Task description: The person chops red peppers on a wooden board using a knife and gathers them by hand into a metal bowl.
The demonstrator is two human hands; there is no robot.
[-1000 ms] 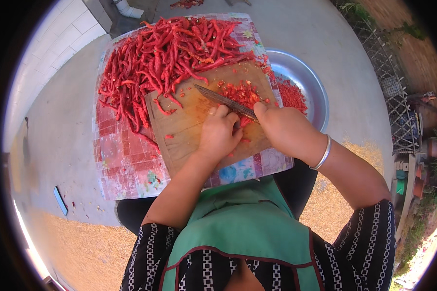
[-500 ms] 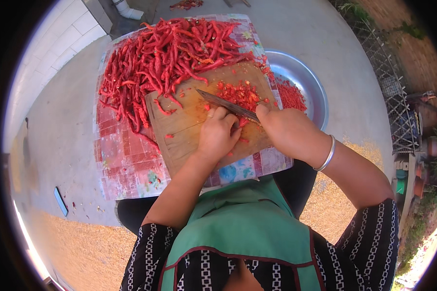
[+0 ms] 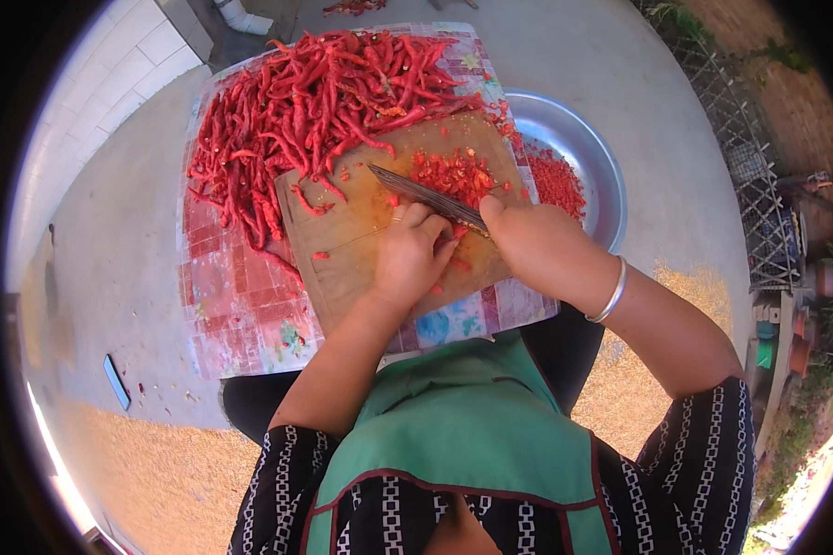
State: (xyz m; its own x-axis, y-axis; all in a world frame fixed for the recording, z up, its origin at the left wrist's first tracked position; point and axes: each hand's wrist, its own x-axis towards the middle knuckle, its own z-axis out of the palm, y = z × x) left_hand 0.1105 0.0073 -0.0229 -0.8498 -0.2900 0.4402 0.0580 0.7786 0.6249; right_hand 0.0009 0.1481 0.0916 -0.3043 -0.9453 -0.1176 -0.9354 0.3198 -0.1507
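Here, the right hand [image 3: 541,245] is wrapping tightly around the handle of a knife [image 3: 428,197], fingers closed on it so the handle itself is hidden, with only the dark blade showing, angling up and to the left across the wooden cutting board [image 3: 342,240]. The left hand [image 3: 412,254] is curling into a loose fist just beside the blade, knuckles sitting against or very close to its flat; it seems to be pinning chillies beneath the fingers, though what lies under them is hidden, so whether it is truly gripping anything cannot be told.

The main risk, as I judge it, is the blade catching the left knuckles: they are lying right at the cutting edge, and the board looks wet with juice, so a slip of chilli or knife could carry steel into skin. Juice on both hands could also be loosening the hold on the handle.

The chopped chillies [image 3: 453,173] are heaping on the board just beyond the blade, on the far side from the fists. More chopped pieces are resting in the metal bowl [image 3: 594,166] at the right, touching the board's corner. The whole red chillies [image 3: 315,102] are piling further out, spilling onto the patterned mat [image 3: 241,305] under the board.
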